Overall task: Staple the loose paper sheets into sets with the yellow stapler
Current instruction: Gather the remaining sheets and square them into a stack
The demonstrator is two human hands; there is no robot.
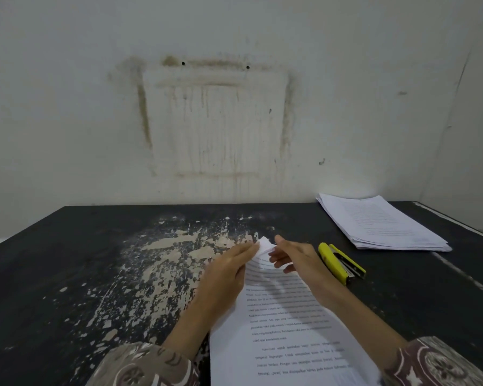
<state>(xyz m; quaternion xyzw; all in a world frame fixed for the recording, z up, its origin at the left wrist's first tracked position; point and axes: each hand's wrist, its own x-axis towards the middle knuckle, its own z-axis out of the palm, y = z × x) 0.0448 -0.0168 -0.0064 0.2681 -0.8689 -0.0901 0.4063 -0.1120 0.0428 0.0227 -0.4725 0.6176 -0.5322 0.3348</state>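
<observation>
Near edge: printed sheets (pixel 285 324), body text too blurred to read, lying on the table (pixel 67 274) between patterned sleeves (pixel 142 366). Left hand (pixel 223 277) and right hand (pixel 299 263) both have their grip pinching the folded-up top corner of the sheets. Yellow stapler (pixel 340 263) lies just right of the right hand, no brand legible. Paper stack (pixel 382 221) at far right. Table black, paint badly flaked. Behind: stained white wall (pixel 218 121), two holes.
</observation>
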